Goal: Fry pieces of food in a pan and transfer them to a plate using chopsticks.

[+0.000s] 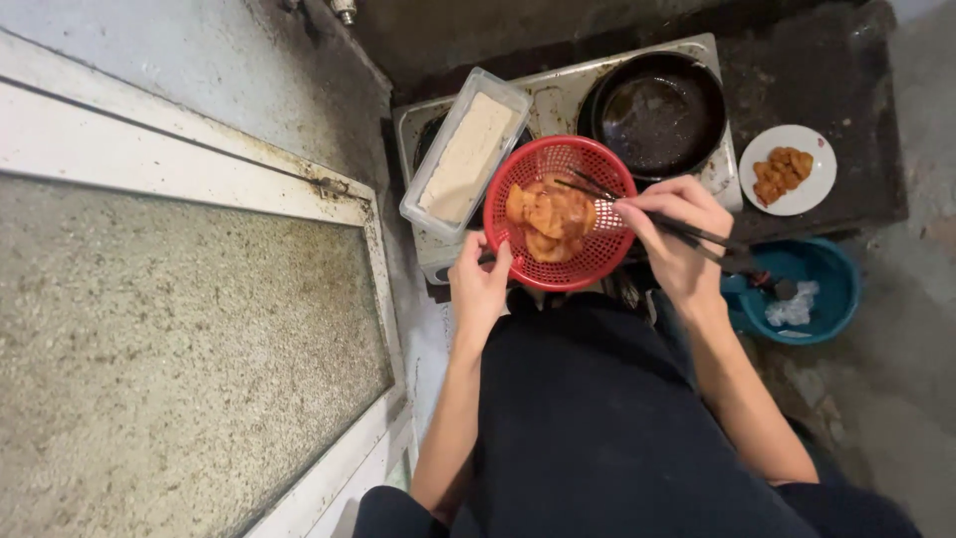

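Note:
My left hand (480, 284) grips the near-left rim of a round red plastic strainer basket (583, 264) that holds orange marinated meat pieces (548, 217). My right hand (669, 234) holds dark chopsticks (637, 214), their tips reaching left into the pieces in the basket. The basket hovers over the front edge of a low white two-burner stove (558, 100). A black frying pan (657, 112) with dark oil sits on the right burner just beyond my right hand.
A clear rectangular container of pale flour (466, 154) lies across the left burner. A white plate with fried pieces (789, 169) rests on the dark floor at right. A blue bucket (807, 289) stands near my right forearm. A wall and frosted door panel (179, 329) fill the left.

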